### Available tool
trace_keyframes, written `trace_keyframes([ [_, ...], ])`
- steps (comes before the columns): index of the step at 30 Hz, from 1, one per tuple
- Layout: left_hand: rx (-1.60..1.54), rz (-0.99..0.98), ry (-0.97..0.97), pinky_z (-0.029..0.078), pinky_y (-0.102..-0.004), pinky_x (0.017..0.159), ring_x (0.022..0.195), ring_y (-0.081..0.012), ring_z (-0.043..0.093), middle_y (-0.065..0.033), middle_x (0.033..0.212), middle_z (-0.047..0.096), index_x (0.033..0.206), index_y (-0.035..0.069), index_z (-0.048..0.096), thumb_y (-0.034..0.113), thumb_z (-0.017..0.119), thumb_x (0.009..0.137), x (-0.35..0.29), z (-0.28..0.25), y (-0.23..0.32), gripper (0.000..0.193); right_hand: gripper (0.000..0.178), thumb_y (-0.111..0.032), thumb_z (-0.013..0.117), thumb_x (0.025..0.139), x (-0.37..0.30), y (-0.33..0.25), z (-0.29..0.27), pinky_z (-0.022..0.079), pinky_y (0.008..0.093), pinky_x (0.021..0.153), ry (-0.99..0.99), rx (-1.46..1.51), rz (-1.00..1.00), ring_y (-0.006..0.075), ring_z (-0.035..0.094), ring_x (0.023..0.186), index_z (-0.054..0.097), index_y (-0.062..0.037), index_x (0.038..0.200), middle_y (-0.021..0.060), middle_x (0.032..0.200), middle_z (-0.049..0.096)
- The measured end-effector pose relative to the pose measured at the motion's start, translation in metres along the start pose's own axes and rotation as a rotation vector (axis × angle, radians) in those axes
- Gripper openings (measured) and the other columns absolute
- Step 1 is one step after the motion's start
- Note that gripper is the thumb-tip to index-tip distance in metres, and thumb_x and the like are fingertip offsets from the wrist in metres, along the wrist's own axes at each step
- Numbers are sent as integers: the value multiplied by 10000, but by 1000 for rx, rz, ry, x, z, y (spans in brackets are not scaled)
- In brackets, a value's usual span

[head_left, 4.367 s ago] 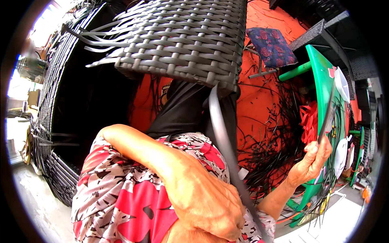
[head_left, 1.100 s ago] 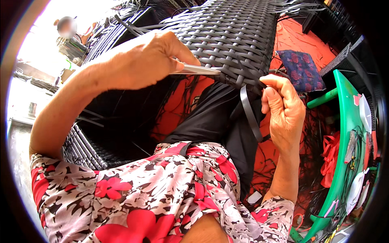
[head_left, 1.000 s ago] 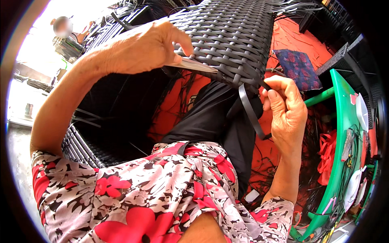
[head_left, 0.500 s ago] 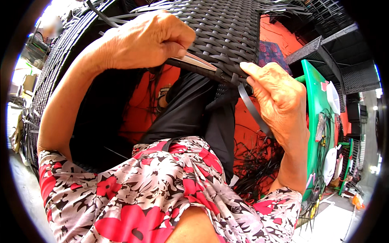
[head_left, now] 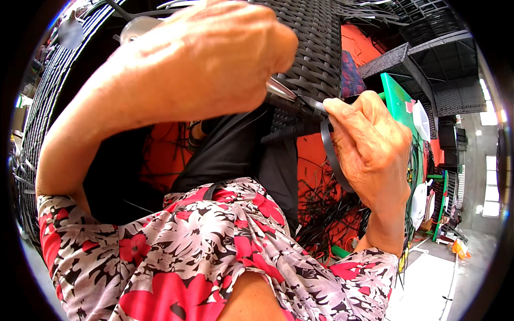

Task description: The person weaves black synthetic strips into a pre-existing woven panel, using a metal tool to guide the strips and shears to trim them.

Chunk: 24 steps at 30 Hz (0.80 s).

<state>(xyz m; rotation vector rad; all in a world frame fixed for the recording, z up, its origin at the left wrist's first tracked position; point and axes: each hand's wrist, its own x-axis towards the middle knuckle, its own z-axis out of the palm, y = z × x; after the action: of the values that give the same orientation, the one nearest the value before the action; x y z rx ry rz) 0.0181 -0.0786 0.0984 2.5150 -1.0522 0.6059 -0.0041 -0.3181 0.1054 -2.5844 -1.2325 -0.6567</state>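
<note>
A piece of black woven wicker (head_left: 313, 35) lies across my lap, its near edge between my hands. My left hand (head_left: 230, 59) is closed over the edge, gripping a slim metal blade-like tool (head_left: 281, 89); its handle is hidden in the fist. The tip meets the weave at the rim. With thumb and forefinger, my right hand (head_left: 369, 139) pinches a flat black wicker strip (head_left: 316, 105) just right of the tip. A free length of that strip curls down beside the palm.
Cut black strips (head_left: 332, 216) litter the red floor (head_left: 313, 155). A green board (head_left: 395, 101) stands at the right, with more wicker frames (head_left: 450, 69) behind it. Loose strip ends (head_left: 369, 12) stick out at the top. A rounded translucent object (head_left: 138, 28) shows behind my left wrist.
My left hand has moved right and closer to the camera, along with the metal tool. My right hand has shifted slightly down and now pinches the strip. The view has turned slightly.
</note>
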Motion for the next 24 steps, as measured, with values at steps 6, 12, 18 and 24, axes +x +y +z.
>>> trace_keyframes([
  [6,-75,-58,-73,425,-429,558,594,-366,566,-156,549,516,642,-3,526,7,645,668,-2,9,-1,123,202,37,696,757,-5,-3,-9,400,320,472,-12,-51,31,211,520,550,686,-35,946,71,686,495],
  [12,-97,-105,-56,398,-408,547,555,-340,533,-166,553,484,667,-20,528,9,607,743,-6,7,-3,114,235,42,700,738,-7,0,-5,403,318,465,-27,-61,6,203,523,549,685,-40,957,66,682,487],
  [18,-110,-120,-62,401,-389,532,534,-319,532,-159,556,503,691,-14,558,18,595,773,-12,6,-8,96,298,43,703,687,8,-1,0,414,324,466,-56,-64,-90,203,535,557,677,-42,971,64,700,481],
  [24,-101,-138,-43,409,-388,524,520,-320,535,-148,539,502,682,-3,541,23,594,783,-14,3,-8,117,276,32,683,683,23,-8,-8,420,341,483,-157,-168,-142,216,553,574,665,-20,954,69,734,490],
])
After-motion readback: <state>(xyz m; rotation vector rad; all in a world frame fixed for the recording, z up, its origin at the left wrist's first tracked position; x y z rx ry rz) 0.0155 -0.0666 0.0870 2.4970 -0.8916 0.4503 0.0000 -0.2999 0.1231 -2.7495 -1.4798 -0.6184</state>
